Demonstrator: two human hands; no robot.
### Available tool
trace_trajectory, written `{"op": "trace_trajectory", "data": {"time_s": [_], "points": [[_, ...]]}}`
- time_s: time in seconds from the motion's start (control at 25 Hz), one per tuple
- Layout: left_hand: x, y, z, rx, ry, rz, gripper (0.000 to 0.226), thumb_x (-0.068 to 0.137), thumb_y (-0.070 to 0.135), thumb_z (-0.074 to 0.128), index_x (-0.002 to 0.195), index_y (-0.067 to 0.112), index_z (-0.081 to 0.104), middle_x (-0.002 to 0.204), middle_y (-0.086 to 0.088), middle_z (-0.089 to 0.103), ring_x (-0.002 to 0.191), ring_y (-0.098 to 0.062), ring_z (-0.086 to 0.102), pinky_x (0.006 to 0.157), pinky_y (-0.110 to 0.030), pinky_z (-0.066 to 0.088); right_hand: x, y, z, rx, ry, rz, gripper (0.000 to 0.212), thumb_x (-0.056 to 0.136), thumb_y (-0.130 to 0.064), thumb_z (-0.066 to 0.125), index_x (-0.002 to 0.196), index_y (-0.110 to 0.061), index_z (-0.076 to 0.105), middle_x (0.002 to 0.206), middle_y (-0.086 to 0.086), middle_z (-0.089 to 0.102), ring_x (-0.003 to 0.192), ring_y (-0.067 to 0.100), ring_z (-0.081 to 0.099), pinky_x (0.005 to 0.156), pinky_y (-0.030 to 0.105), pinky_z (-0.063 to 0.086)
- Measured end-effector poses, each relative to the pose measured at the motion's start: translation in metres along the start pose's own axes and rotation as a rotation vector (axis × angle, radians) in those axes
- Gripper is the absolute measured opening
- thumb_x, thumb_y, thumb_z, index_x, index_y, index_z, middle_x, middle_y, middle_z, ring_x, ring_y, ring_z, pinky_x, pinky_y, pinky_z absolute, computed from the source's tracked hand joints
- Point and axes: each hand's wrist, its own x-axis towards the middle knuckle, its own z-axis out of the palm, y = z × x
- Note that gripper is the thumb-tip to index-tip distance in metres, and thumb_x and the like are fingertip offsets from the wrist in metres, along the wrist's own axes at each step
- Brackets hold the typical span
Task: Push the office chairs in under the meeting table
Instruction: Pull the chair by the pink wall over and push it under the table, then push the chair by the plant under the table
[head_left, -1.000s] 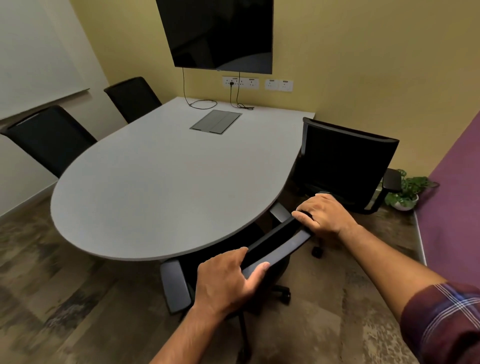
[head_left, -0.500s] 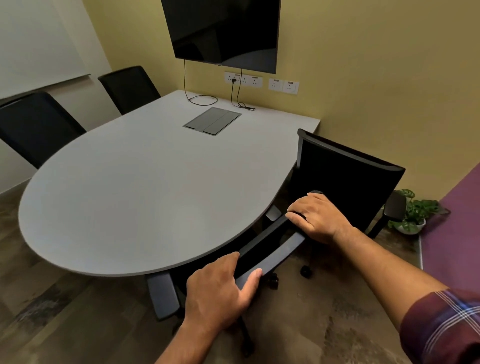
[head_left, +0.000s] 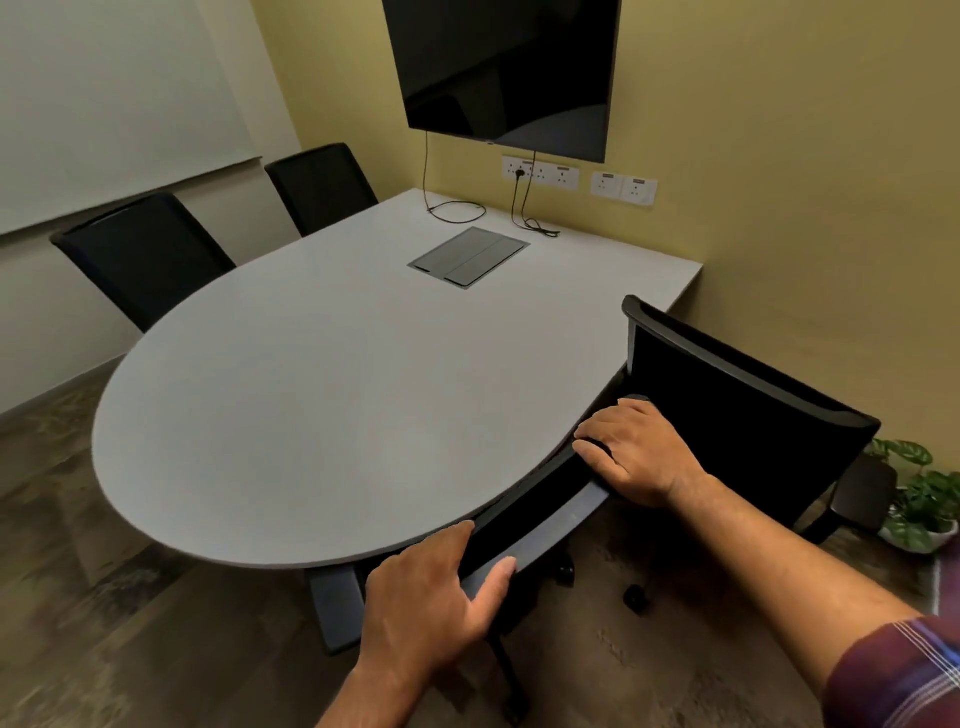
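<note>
While no writing legible, both hands' fingers (head_left: 597, 457) clenched around chair backrest (head_left: 540, 530) beside table (head_left: 311, 415).

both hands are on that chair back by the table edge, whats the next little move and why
Probably let go and turn to the next chair. The near chair's backrest, under the left hand and right hand, already sits at the edge of the meeting table, its seat hidden beneath, while the next chair's back stands clear of the edge.

Table edge (head_left: 332, 558) touching held chair back (head_left: 540, 530); second chair (head_left: 737, 415) close right; tabletop bare, floor left open
</note>
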Motion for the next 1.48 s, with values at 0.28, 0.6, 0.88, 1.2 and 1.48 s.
{"op": "trace_trajectory", "data": {"time_s": [0.28,0.6,0.88,1.2,1.48], "points": [[0.022,0.027,0.005,0.051,0.002,-0.099,0.052,0.096,0.078,0.038,0.115,0.043,0.071,0.091,0.020,0.076,0.084,-0.012,0.074,0.063,-0.034,0.054,0.015,0.030,-0.002,0.046,-0.026,-0.034,0.061,0.106,-0.061,0.026,0.101,-0.028,0.077,0.103,-0.011,0.078,0.103,0.014,0.067,0.104,0.042,0.040],[0.026,0.042,0.005,0.076,-0.041,-0.164,0.065,0.097,0.076,0.035,0.132,0.039,0.074,0.119,0.015,0.082,0.108,-0.021,0.078,0.080,-0.039,0.060,0.021,0.043,-0.009,0.095,-0.116,-0.125,0.068,0.105,-0.062,0.021,0.102,-0.023,0.077,0.101,-0.003,0.077,0.103,0.020,0.067,0.116,0.049,0.038],[0.027,0.043,0.002,0.089,-0.100,-0.175,0.068,0.100,0.073,0.035,0.141,0.034,0.072,0.128,0.015,0.080,0.113,-0.018,0.076,0.080,-0.033,0.054,0.019,0.047,-0.005,0.107,-0.136,-0.145,0.071,0.105,-0.066,0.019,0.117,-0.024,0.076,0.118,0.000,0.077,0.118,0.021,0.066,0.122,0.051,0.031],[0.028,0.041,-0.003,-0.003,-0.200,-0.271,0.092,0.088,0.099,0.018,0.147,0.046,0.064,0.142,0.023,0.070,0.131,-0.010,0.067,0.095,-0.030,0.051,0.016,0.050,-0.014,0.216,-0.149,-0.162,0.080,0.104,-0.071,0.018,0.152,-0.019,0.055,0.160,0.004,0.055,0.149,0.022,0.047,0.130,0.050,0.024],[0.130,0.081,-0.003,-0.346,-0.193,-0.197,0.080,0.082,0.095,0.047,0.146,0.049,0.061,0.144,0.039,0.051,0.139,0.006,0.049,0.112,-0.028,0.042,0.009,0.112,-0.025,0.351,0.092,0.126,0.074,0.107,-0.066,0.036,0.160,-0.014,0.044,0.171,0.010,0.038,0.158,0.023,0.032,0.129,0.044,0.022]]}}
